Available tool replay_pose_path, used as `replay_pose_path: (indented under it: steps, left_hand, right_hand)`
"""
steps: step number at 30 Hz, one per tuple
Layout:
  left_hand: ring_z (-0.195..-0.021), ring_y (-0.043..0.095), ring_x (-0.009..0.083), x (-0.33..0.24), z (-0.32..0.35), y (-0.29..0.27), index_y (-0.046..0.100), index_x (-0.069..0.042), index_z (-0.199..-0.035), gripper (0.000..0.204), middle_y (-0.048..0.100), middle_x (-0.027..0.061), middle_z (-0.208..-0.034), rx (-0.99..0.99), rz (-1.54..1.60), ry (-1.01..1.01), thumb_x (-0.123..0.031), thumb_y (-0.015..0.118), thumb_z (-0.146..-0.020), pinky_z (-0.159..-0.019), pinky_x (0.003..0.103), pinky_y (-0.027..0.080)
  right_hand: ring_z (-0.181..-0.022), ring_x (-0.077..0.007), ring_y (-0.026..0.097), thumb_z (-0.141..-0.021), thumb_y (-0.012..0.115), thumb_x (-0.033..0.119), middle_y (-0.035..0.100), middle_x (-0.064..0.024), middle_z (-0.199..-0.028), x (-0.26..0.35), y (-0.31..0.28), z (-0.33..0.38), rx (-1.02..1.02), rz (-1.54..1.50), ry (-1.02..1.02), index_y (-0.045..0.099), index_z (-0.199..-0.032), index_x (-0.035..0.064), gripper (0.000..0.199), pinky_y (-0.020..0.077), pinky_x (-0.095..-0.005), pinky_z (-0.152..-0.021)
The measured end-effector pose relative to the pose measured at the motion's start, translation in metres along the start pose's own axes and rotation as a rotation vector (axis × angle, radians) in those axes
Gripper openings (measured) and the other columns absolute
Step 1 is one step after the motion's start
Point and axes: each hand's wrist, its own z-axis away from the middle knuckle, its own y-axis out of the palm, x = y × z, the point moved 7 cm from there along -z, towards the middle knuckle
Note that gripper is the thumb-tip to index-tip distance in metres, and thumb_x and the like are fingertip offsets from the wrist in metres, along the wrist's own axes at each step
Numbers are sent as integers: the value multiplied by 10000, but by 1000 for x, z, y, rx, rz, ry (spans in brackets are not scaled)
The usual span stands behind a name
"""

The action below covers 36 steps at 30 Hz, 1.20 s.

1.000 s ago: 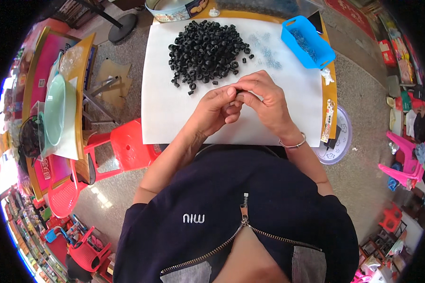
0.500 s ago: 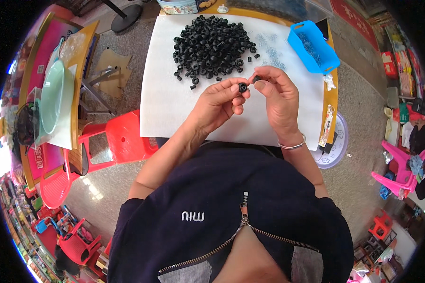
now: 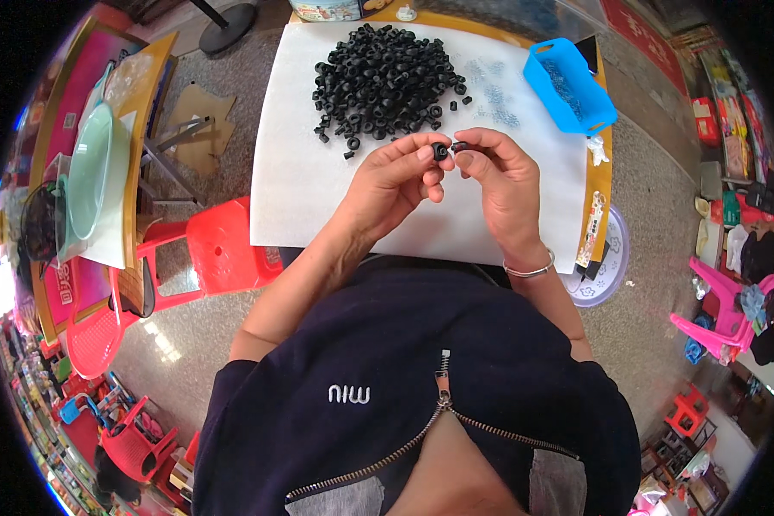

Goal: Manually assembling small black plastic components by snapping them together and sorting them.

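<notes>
While my left hand (image 3: 396, 172) pinches one black ring-shaped piece (image 3: 440, 152) between thumb and finger, my right hand (image 3: 503, 176) pinches another dark piece (image 3: 462, 146), mostly hidden in the grip, so its shape stays unclear to me. Both are above the white sheet (image 3: 310, 198); whether they touch, I cannot tell. Beyond them lies the black pile (image 3: 387, 82). Bits (image 3: 562, 82) inside the blue basket (image 3: 586, 79) are too small to distinguish. The upper edge cuts off the tin (image 3: 331, 10), and the table (image 3: 599, 176) partly hides the lavender basin (image 3: 617, 263).

Red plastic stool (image 3: 224, 243) on grey speckled floor (image 3: 211, 331)
</notes>
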Motion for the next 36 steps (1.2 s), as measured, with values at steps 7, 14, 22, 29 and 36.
replay_pose_path:
  steps: [7, 14, 22, 29, 36]
  left_hand:
    - [-684, 565, 101, -4, 0, 2, 547, 25, -1104, 226, 612, 82, -892, 8, 37, 31, -118, 517, -932, -639, 248, 519]
    - [-681, 573, 108, -7, 1, 4, 556, 30, -1099, 224, 615, 87, -890, 4, -5, 34, -112, 518, -929, -649, 257, 524]
    - [-677, 571, 102, -9, 1, 3, 564, 29, -1083, 220, 621, 80, -877, -50, -115, 52, -115, 541, -919, -661, 264, 532]
    - [-761, 609, 152, -17, 3, 1, 557, 41, -1100, 237, 619, 96, -869, -87, -311, 170, -104, 548, -912, -659, 301, 548]
    - [-733, 605, 145, -14, 1, -3, 568, 44, -1094, 248, 626, 91, -843, -112, -348, 126, -117, 563, -906, -648, 302, 549]
  right_hand:
    - [-833, -105, 618, -859, 581, -4, 638, -65, -966, 19, 6, 4, -47, 287, -131, 639, -1019, -28, 171, 484, -226, -744]
    - [-814, -130, 625, -851, 576, -11, 633, -86, -908, 40, 12, 6, -19, 525, -324, 652, -1003, 5, 170, 495, -240, -713]
    - [-787, -197, 598, -798, 618, -25, 633, -83, -869, 42, 17, 8, -38, 684, -449, 657, -966, 34, 182, 493, -294, -672]
    - [-762, -228, 584, -764, 640, -28, 635, -80, -846, 49, 25, 10, -31, 858, -591, 653, -944, 35, 191, 487, -323, -647]
    - [-733, -233, 581, -714, 663, -39, 628, -86, -846, 50, 31, 12, 32, 893, -773, 634, -941, 15, 236, 492, -311, -611]
